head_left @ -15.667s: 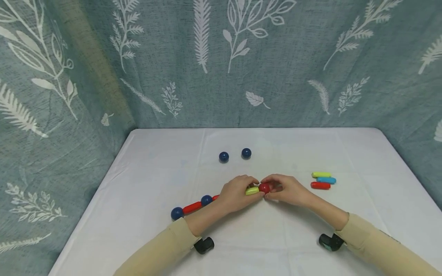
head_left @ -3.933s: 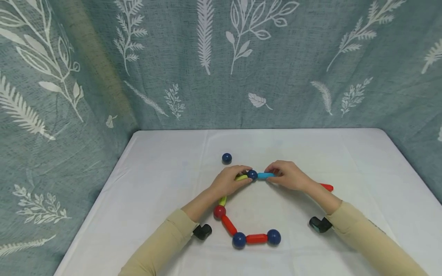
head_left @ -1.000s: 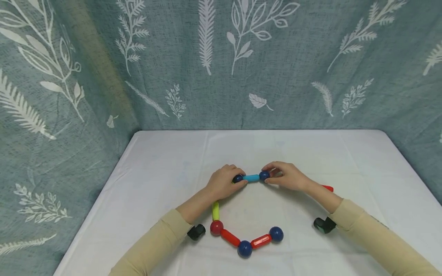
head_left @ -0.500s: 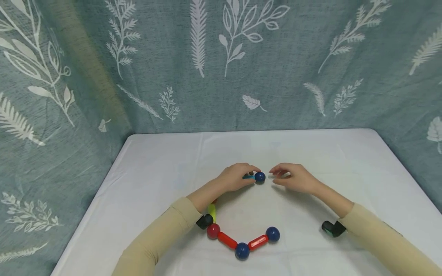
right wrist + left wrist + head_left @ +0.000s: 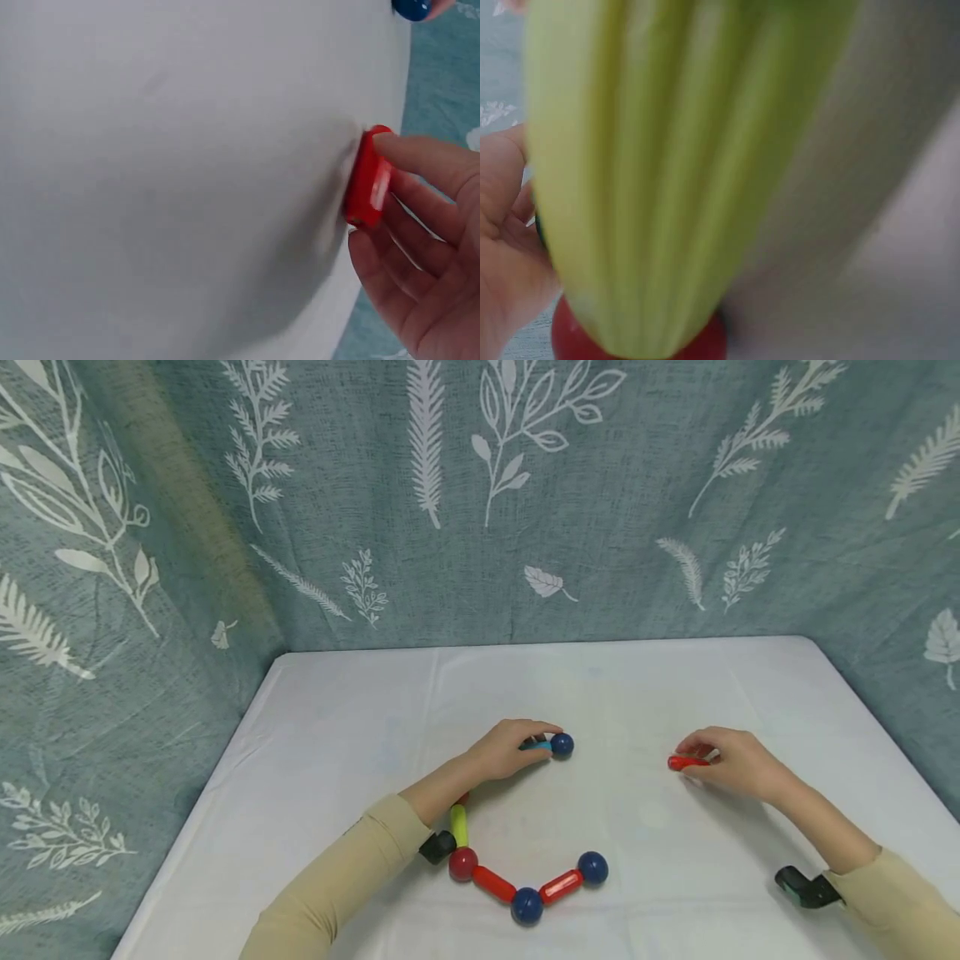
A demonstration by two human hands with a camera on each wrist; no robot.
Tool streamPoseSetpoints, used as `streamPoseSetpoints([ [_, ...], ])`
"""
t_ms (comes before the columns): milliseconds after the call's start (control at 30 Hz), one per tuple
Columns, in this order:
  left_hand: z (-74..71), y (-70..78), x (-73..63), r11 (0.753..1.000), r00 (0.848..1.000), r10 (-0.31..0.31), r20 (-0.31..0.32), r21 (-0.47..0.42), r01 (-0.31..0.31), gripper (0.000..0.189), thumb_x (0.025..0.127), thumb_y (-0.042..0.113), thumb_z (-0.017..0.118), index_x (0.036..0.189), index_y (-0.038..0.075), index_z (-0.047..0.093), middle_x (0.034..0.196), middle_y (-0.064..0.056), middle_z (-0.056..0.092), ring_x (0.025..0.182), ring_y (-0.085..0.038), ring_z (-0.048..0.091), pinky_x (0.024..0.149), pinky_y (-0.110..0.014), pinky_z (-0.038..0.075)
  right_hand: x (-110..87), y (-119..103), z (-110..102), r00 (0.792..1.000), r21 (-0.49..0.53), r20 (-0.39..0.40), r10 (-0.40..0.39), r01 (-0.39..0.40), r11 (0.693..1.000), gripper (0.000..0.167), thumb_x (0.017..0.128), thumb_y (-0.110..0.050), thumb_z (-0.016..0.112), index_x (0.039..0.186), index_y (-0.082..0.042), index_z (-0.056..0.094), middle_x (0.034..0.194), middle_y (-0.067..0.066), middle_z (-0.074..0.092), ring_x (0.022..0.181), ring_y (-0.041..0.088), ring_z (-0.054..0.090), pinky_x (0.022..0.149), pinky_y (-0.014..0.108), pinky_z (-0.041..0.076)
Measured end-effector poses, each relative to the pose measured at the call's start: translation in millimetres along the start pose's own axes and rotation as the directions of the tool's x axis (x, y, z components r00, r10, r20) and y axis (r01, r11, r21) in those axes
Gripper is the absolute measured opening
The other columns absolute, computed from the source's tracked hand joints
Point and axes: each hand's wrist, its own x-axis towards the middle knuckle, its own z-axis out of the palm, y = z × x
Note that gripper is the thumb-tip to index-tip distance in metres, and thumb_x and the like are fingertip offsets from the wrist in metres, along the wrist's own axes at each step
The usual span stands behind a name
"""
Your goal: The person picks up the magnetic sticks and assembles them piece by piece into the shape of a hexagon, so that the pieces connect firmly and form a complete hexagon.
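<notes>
One red stick [image 5: 684,762] pinched in right hand [image 5: 738,762]; left hand [image 5: 504,750] curled over blue stick [image 5: 540,746].

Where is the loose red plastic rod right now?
Head view: the red plastic rod lies on the white table's right side, at the right hand's fingertips.

This looks like a makeshift recording booth rather than a lived-in room. A table [image 5: 360,710] under a plain white cloth is closed in on the left, far and right sides by a hanging grey-blue curtain [image 5: 615,485] printed with white leaves.
</notes>
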Motion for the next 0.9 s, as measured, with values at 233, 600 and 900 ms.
streamPoseSetpoints([
  [233,1.1,-0.5,-1.6,1.0,1.0,-0.012,-0.011,-0.016,0.012,0.04,0.096,0.016,0.063,0.136,0.012,0.057,0.112,-0.007,0.066,0.103,-0.02,0.06,0.092,-0.034,0.046,9.3,-7,19,1.0,0.018,-0.01,-0.015,0.015,1.0,0.019,0.081,-0.007,0.076,0.099,-0.005,0.07,0.092,0.002,0.067,0.082,0.019,0.061,0.071,0.035,0.052],
  [600,2.9,-2.0,-1.8,1.0,1.0,-0.014,-0.014,-0.018,0.014,0.041,0.096,0.017,0.063,0.136,0.013,0.057,0.113,-0.006,0.066,0.104,-0.019,0.06,0.092,-0.034,0.046,42.6,-44,50,0.998,0.104,0.026,-0.056,0.053,0.993,0.018,0.084,-0.012,0.076,0.1,-0.007,0.07,0.091,0.0,0.067,0.078,0.013,0.058,0.07,0.033,0.05],
  [900,2.2,-2.0,-3.9,1.0,1.0,0.007,-0.025,-0.028,-0.008,0.041,0.096,0.015,0.063,0.136,0.012,0.057,0.111,-0.008,0.066,0.103,-0.02,0.06,0.092,-0.036,0.046,56.3,-66,64,0.999,0.171,0.004,-0.04,0.039,0.985,0.015,0.085,-0.014,0.075,0.098,-0.007,0.072,0.075,-0.004,0.06,0.066,0.012,0.049,0.059,0.027,0.042],
])
